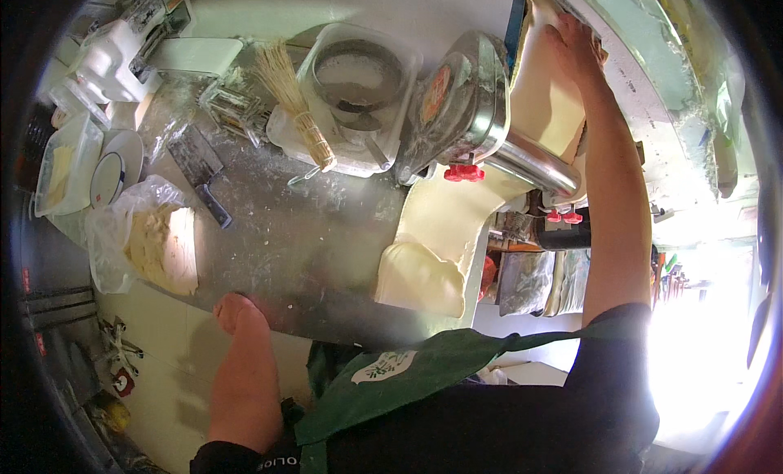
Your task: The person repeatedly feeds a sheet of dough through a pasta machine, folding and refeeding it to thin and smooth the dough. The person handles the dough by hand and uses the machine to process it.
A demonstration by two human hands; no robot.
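My right hand (575, 46) is at the upper end of a long, pale dough sheet (544, 83), thumb across its surface and fingers by its right edge. The sheet runs through a dough sheeter (456, 101) with a shiny steel roller (532, 162) and red knobs. Below the roller, the sheet comes down onto the steel table and folds over on itself in a flat lobe (422, 278) near the front edge. My left hand (238, 312) rests curled against the table's front edge, its fingers partly hidden.
On the steel table (293, 229) lie a cleaver (196, 156), a straw brush (300, 113), and a dough block (162, 248) partly in a plastic bag (110, 248). A plastic tub (410, 76) holds a round sieve (358, 76) with flour. Plates (107, 177) and a container (67, 168) stand left.
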